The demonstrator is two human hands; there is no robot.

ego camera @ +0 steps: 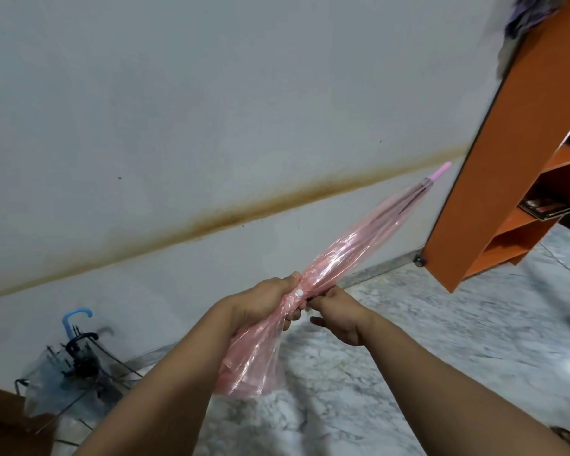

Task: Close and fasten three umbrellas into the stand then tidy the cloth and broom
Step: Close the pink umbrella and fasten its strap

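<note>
Marble floor meets a stained white wall (211,126). My left hand (264,304) is clamped round the middle of a folded pink umbrella (343,245); my right hand (339,319) pinches it just beside, fingers closed. Its tip points up-right toward an orange shelf (507,159). Other umbrellas (76,353) sit lower left in a stand.
</note>
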